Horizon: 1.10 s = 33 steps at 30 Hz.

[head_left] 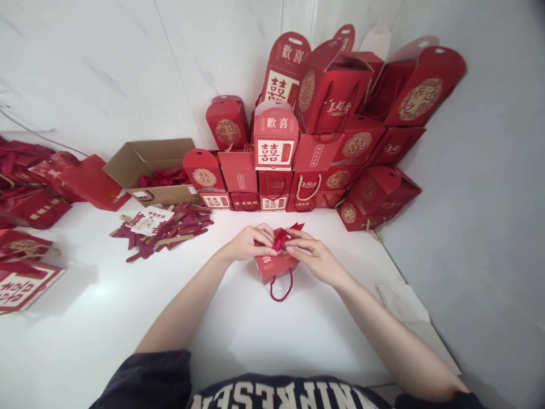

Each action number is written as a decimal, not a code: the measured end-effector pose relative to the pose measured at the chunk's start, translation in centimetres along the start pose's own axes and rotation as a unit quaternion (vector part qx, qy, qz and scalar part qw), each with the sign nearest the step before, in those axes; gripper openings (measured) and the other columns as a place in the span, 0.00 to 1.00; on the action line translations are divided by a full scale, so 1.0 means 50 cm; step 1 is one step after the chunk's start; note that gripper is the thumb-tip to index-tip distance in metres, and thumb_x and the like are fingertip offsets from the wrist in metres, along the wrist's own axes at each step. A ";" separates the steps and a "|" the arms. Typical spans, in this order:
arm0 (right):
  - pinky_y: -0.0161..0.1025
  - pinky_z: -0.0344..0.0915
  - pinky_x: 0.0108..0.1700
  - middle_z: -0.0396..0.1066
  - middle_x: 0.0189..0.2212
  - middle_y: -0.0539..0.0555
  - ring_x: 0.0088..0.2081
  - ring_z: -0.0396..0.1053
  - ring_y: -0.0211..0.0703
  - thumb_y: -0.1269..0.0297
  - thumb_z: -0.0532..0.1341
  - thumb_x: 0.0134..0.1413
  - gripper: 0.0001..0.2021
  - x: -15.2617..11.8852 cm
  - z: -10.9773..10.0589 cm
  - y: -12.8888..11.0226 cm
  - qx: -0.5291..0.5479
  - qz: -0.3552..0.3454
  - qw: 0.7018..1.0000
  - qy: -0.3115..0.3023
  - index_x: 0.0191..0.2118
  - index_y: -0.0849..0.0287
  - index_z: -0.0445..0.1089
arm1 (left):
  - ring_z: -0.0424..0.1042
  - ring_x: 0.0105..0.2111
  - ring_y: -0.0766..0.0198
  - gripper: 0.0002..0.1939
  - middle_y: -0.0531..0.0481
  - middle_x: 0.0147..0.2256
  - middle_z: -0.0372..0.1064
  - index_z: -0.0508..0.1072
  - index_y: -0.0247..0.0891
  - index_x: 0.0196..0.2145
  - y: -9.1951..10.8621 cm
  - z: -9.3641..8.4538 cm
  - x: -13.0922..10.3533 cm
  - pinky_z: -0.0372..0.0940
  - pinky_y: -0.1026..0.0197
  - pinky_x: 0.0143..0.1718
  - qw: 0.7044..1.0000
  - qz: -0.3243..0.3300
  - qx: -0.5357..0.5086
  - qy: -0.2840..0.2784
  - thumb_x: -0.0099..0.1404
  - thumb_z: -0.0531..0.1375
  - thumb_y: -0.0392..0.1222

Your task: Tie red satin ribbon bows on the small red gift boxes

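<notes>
A small red gift box (279, 267) lies on the white table in front of me, its dark red cord handle (281, 299) looping toward me. On top of it is a shiny red ribbon bow (281, 240) with a pointed tail reaching up to the right. My left hand (252, 243) is at the bow's left side, thumb and fingers closed on the ribbon. From the right, my right hand (313, 255) pinches the bow's other side with thumb and fingertips. The exact grip under the fingers is partly hidden.
Stacked red boxes (276, 153) line the wall behind. A cardboard carton (123, 165) holding red ribbons stands back left, with a pile of dark red strips (179, 227) before it. More red boxes (25, 284) sit far left. White paper (402, 301) lies at right.
</notes>
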State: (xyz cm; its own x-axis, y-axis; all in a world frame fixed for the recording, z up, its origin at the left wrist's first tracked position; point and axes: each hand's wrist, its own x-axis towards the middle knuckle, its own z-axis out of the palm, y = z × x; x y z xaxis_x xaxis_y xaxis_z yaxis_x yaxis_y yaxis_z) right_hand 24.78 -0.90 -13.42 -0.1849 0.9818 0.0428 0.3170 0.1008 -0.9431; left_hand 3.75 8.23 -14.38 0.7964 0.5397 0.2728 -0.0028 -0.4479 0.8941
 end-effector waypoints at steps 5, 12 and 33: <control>0.48 0.52 0.62 0.65 0.57 0.55 0.60 0.58 0.51 0.52 0.66 0.47 0.18 -0.002 0.059 0.006 0.144 0.045 0.987 0.061 0.44 0.52 0.75 | 0.68 0.39 0.59 0.08 0.42 0.28 0.75 0.80 0.36 0.27 -0.002 0.000 -0.002 0.64 0.56 0.44 1.000 0.001 0.010 0.007 0.56 0.67 0.44; 0.48 0.60 0.56 0.75 0.42 0.55 0.52 0.67 0.52 0.55 0.69 0.42 0.09 0.018 0.097 -0.013 0.245 0.069 0.956 0.144 0.28 0.54 0.78 | 0.66 0.38 0.60 0.07 0.44 0.26 0.74 0.80 0.36 0.28 0.001 -0.001 -0.002 0.65 0.57 0.43 1.000 0.000 0.006 0.000 0.57 0.66 0.43; 0.51 0.51 0.62 0.67 0.56 0.54 0.60 0.60 0.50 0.47 0.59 0.53 0.18 0.056 -0.029 0.031 0.149 0.079 0.979 0.113 0.42 0.51 0.77 | 0.67 0.38 0.59 0.07 0.42 0.27 0.75 0.81 0.36 0.28 -0.004 0.000 -0.002 0.64 0.56 0.43 1.000 0.002 -0.004 0.002 0.55 0.68 0.43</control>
State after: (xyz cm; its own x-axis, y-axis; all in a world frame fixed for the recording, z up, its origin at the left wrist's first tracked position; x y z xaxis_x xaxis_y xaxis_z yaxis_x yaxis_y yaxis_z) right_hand 26.11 2.26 -14.27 0.0664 0.9952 -0.0714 0.0341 -0.0738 -0.9967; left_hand 3.70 8.28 -14.60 0.7942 0.5408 0.2773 -0.0105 -0.4440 0.8960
